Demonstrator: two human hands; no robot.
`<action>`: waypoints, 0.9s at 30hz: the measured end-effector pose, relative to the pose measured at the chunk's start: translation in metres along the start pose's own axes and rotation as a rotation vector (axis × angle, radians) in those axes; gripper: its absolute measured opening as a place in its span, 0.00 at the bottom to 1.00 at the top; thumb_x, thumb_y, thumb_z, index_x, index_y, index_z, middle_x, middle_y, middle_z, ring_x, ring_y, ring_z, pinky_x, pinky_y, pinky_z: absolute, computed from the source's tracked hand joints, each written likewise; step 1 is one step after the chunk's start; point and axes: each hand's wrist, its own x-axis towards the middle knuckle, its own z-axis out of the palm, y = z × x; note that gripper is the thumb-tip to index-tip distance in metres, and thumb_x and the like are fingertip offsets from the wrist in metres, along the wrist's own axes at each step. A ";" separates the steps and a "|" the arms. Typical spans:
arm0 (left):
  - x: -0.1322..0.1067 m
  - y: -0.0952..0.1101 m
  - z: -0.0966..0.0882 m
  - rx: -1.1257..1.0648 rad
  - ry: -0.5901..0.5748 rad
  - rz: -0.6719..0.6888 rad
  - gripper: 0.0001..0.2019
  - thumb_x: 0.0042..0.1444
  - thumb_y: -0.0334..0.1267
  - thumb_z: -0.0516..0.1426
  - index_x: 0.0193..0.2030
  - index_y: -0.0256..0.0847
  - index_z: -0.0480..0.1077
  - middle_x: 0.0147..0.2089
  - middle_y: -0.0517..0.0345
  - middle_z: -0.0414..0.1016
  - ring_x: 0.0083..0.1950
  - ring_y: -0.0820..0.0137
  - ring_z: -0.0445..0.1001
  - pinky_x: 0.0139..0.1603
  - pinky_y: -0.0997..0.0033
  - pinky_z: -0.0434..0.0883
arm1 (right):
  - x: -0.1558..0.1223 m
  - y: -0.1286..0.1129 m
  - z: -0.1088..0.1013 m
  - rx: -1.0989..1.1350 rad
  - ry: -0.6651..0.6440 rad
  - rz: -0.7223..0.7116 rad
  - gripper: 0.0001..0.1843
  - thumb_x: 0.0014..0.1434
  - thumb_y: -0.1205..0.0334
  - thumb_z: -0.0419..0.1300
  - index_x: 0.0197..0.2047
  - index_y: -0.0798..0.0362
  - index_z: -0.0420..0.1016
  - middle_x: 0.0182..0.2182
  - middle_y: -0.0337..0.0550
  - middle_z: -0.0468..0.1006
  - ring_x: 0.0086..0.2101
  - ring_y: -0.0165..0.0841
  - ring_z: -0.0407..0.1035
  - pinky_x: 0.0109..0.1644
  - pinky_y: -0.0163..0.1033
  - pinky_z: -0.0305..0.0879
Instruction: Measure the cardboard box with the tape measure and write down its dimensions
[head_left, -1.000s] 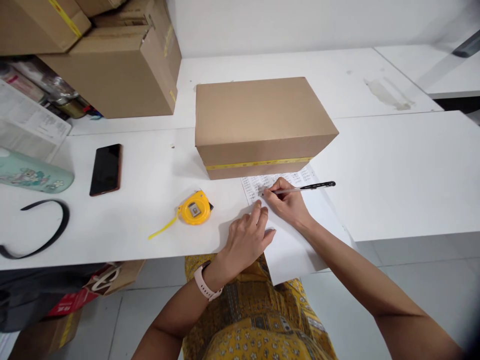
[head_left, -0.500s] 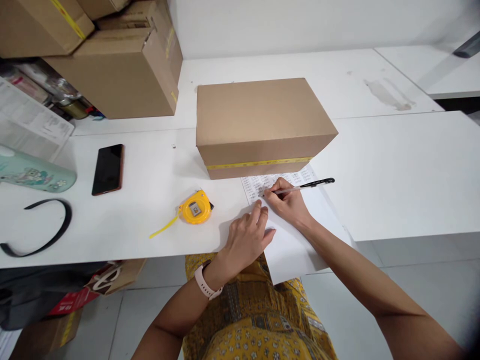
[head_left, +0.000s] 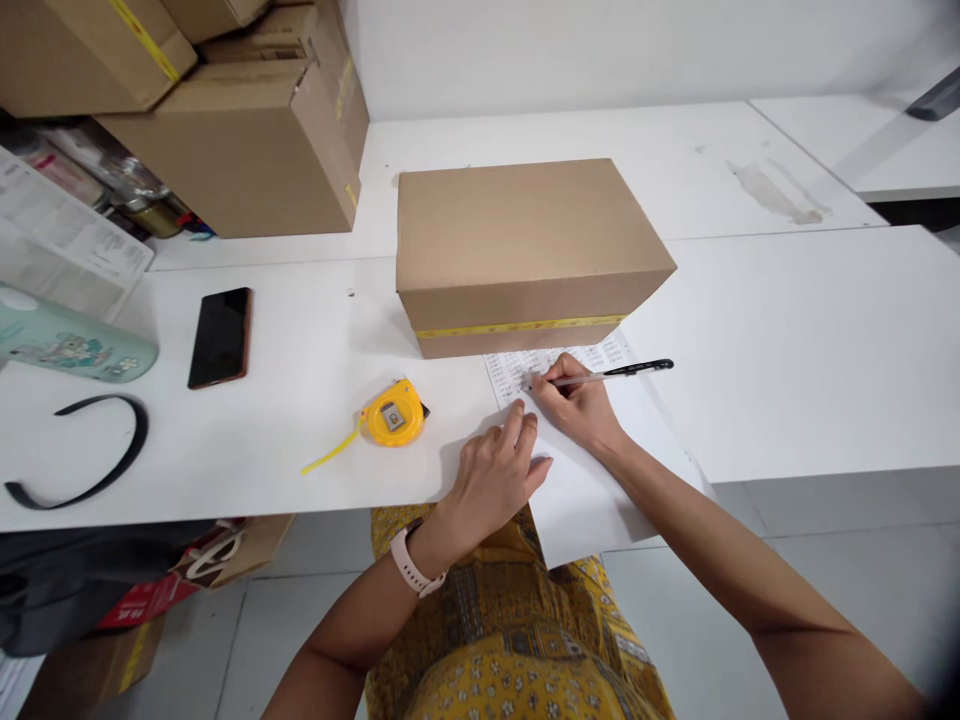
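Observation:
My right hand grips a pen with a clear barrel and black end, its tip down on a sheet of paper. Rows of small handwriting fill the paper's upper part, and its lower end overhangs the table edge. Resting at the sheet's left edge, my left hand lies with its fingers apart and holds nothing. A closed cardboard box with yellow tape along its side stands just beyond the hands and covers the top of the sheet. Left of my left hand lies a yellow tape measure with a yellow strap.
On the white table at left lie a phone, a black headband-like arc and a pale green bottle. Stacked cardboard boxes stand at the back left. A paper bag sits below the table.
The pen in my right hand has shifted very slightly to the right over the paper. My left hand stays in place; the camera view has moved a little.

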 end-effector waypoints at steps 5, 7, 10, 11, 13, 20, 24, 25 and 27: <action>-0.001 -0.001 0.001 -0.002 0.009 0.007 0.23 0.70 0.47 0.53 0.66 0.37 0.65 0.73 0.43 0.64 0.53 0.61 0.80 0.45 0.64 0.80 | 0.000 0.000 0.000 0.002 -0.003 0.002 0.16 0.55 0.60 0.66 0.25 0.49 0.61 0.20 0.31 0.61 0.23 0.27 0.53 0.27 0.36 0.51; 0.000 -0.001 0.000 -0.004 -0.001 0.006 0.24 0.70 0.47 0.53 0.67 0.37 0.65 0.73 0.43 0.64 0.53 0.60 0.80 0.44 0.64 0.80 | 0.001 -0.001 -0.001 0.001 0.002 0.009 0.16 0.55 0.59 0.66 0.25 0.49 0.61 0.19 0.31 0.61 0.23 0.27 0.53 0.27 0.36 0.50; 0.000 -0.001 0.000 -0.009 -0.004 0.005 0.24 0.70 0.47 0.53 0.66 0.37 0.65 0.73 0.42 0.64 0.53 0.61 0.80 0.44 0.64 0.79 | 0.001 -0.001 -0.001 -0.003 0.020 0.014 0.16 0.55 0.59 0.66 0.25 0.49 0.61 0.19 0.31 0.60 0.23 0.27 0.53 0.26 0.36 0.50; 0.001 -0.001 0.000 -0.011 -0.003 0.004 0.23 0.70 0.47 0.53 0.66 0.37 0.65 0.73 0.42 0.64 0.53 0.61 0.80 0.44 0.64 0.79 | 0.001 -0.001 -0.001 -0.006 0.025 0.010 0.16 0.55 0.59 0.66 0.25 0.49 0.61 0.19 0.31 0.60 0.23 0.27 0.53 0.27 0.36 0.50; 0.001 -0.001 -0.001 -0.011 -0.001 0.004 0.23 0.70 0.47 0.53 0.66 0.38 0.65 0.73 0.42 0.64 0.53 0.61 0.80 0.45 0.64 0.79 | 0.001 0.000 -0.001 -0.012 0.025 -0.001 0.16 0.55 0.59 0.66 0.25 0.49 0.61 0.19 0.31 0.60 0.22 0.27 0.52 0.27 0.36 0.50; 0.001 0.000 0.000 -0.003 0.005 0.001 0.23 0.70 0.47 0.53 0.67 0.38 0.65 0.73 0.43 0.64 0.54 0.61 0.80 0.45 0.64 0.79 | 0.000 0.000 -0.001 -0.013 0.020 -0.010 0.15 0.55 0.61 0.65 0.25 0.49 0.62 0.19 0.31 0.60 0.23 0.27 0.53 0.27 0.36 0.51; 0.000 0.000 0.000 -0.008 0.012 0.007 0.23 0.70 0.47 0.53 0.66 0.37 0.65 0.73 0.43 0.64 0.54 0.61 0.79 0.44 0.64 0.79 | 0.001 0.001 -0.002 -0.033 0.029 -0.011 0.15 0.55 0.62 0.64 0.25 0.49 0.61 0.20 0.31 0.60 0.23 0.27 0.53 0.27 0.37 0.50; 0.000 -0.001 0.000 -0.009 0.012 0.008 0.23 0.70 0.47 0.53 0.66 0.37 0.65 0.73 0.43 0.64 0.54 0.61 0.79 0.45 0.65 0.79 | 0.001 0.001 -0.002 -0.037 0.032 -0.010 0.15 0.55 0.62 0.64 0.25 0.49 0.61 0.20 0.31 0.61 0.23 0.27 0.53 0.27 0.37 0.51; 0.000 -0.001 0.000 -0.009 0.010 0.005 0.23 0.70 0.47 0.53 0.66 0.37 0.65 0.73 0.43 0.64 0.54 0.61 0.79 0.44 0.65 0.79 | 0.001 0.002 -0.002 -0.038 0.032 -0.010 0.15 0.55 0.61 0.64 0.25 0.49 0.61 0.20 0.31 0.60 0.23 0.27 0.53 0.27 0.37 0.51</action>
